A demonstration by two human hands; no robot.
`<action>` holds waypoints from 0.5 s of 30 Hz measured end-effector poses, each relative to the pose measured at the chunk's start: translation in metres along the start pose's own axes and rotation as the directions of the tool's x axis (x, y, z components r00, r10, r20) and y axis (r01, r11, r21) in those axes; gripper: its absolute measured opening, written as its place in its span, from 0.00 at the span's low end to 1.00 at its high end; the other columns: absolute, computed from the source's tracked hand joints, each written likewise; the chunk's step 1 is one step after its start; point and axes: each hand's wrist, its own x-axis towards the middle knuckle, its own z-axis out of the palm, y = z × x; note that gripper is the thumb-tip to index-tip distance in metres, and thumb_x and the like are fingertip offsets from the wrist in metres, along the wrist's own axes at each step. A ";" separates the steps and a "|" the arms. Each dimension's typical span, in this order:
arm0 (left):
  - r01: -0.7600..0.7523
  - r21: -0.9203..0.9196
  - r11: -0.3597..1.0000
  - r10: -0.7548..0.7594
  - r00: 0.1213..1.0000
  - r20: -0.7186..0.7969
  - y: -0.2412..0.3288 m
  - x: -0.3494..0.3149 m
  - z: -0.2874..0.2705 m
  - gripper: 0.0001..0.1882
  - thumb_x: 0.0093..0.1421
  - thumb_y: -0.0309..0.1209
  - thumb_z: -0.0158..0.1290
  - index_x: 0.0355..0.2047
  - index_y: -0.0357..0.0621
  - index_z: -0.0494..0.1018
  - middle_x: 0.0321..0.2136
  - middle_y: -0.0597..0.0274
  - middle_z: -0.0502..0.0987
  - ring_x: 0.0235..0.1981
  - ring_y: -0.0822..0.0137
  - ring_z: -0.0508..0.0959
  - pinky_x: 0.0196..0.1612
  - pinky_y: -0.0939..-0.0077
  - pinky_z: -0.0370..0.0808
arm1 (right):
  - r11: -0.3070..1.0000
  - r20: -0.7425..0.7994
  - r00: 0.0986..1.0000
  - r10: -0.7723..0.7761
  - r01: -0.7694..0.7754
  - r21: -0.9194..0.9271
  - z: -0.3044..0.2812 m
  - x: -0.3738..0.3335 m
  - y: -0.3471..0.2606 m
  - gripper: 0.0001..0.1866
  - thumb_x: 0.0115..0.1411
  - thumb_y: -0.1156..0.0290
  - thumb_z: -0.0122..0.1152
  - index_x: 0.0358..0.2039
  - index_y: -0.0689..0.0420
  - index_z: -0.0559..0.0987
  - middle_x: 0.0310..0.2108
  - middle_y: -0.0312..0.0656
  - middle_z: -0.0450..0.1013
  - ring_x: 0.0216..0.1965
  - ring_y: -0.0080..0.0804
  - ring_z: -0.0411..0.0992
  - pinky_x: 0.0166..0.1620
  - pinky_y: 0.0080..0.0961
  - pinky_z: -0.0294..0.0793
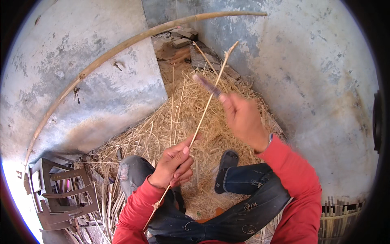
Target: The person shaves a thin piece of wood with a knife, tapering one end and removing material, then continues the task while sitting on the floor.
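Note:
A long, thin bamboo stick (206, 107) slants up across the middle of the view, its far end frayed. Lower down, my left hand (174, 166) is closed around it, and the near end runs on past my left forearm. In my right hand (246, 124) is a knife (207, 84), somewhat smeared by motion. Its dark blade crosses the stick's upper part; whether it touches the stick, I cannot tell. A knobby node shows on the stick below my left hand.
Pale shavings (142, 130) cover the floor around my bent legs. A long bamboo pole (118, 49) arches from lower left to the top. At left stands a brown openwork frame (67, 195). Broken bricks (181, 42) lie in the far corner, and a slatted container (341, 217) stands lower right.

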 end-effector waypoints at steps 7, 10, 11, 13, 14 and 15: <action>-0.010 -0.019 1.000 0.010 1.000 -0.018 0.002 0.003 0.000 0.28 0.81 0.36 0.38 0.78 0.47 0.50 0.10 0.73 0.56 0.05 0.80 0.55 0.10 0.84 0.53 | 0.985 0.096 0.988 -0.119 0.105 0.139 0.018 -0.026 -0.022 0.22 0.76 0.60 0.55 0.25 0.61 0.72 0.14 0.52 0.62 0.13 0.44 0.63 0.21 0.41 0.62; -0.005 -0.002 1.000 0.005 0.999 0.053 0.002 -0.002 0.002 0.29 0.81 0.36 0.38 0.78 0.46 0.50 0.10 0.74 0.56 0.05 0.80 0.55 0.10 0.84 0.54 | 0.997 -0.136 0.990 -0.034 0.043 0.062 0.002 0.010 -0.011 0.22 0.76 0.60 0.55 0.25 0.61 0.72 0.14 0.51 0.62 0.13 0.41 0.62 0.21 0.40 0.61; -0.002 -0.010 1.000 0.003 0.998 0.063 0.001 -0.001 0.003 0.29 0.81 0.35 0.38 0.78 0.45 0.50 0.10 0.74 0.56 0.06 0.80 0.55 0.10 0.84 0.54 | 0.999 -0.201 0.979 -0.032 0.040 0.037 -0.005 0.020 -0.001 0.23 0.76 0.60 0.55 0.25 0.61 0.72 0.14 0.51 0.62 0.14 0.40 0.62 0.21 0.40 0.61; -0.003 -0.020 1.000 0.005 0.997 0.074 0.000 0.000 0.004 0.28 0.81 0.35 0.38 0.77 0.45 0.49 0.10 0.74 0.56 0.06 0.80 0.55 0.10 0.84 0.54 | 0.999 -0.326 0.944 -0.037 0.038 -0.002 -0.013 0.036 0.015 0.23 0.76 0.59 0.54 0.25 0.62 0.72 0.14 0.51 0.61 0.14 0.38 0.62 0.21 0.40 0.61; -0.008 -0.014 1.000 0.009 0.996 0.087 -0.001 0.001 0.004 0.28 0.81 0.35 0.38 0.78 0.45 0.49 0.10 0.73 0.56 0.06 0.80 0.54 0.10 0.84 0.54 | 0.999 -0.291 0.956 -0.046 0.041 -0.023 -0.013 0.035 0.015 0.23 0.76 0.59 0.54 0.25 0.61 0.72 0.13 0.51 0.61 0.13 0.39 0.62 0.21 0.40 0.61; -0.013 -0.008 1.000 0.014 0.995 0.099 -0.002 0.003 0.004 0.28 0.81 0.35 0.38 0.78 0.46 0.49 0.10 0.73 0.56 0.06 0.80 0.54 0.10 0.84 0.54 | 0.998 -0.255 0.965 -0.054 0.044 -0.043 -0.012 0.031 0.014 0.23 0.76 0.59 0.54 0.25 0.61 0.72 0.13 0.51 0.60 0.13 0.39 0.62 0.21 0.40 0.61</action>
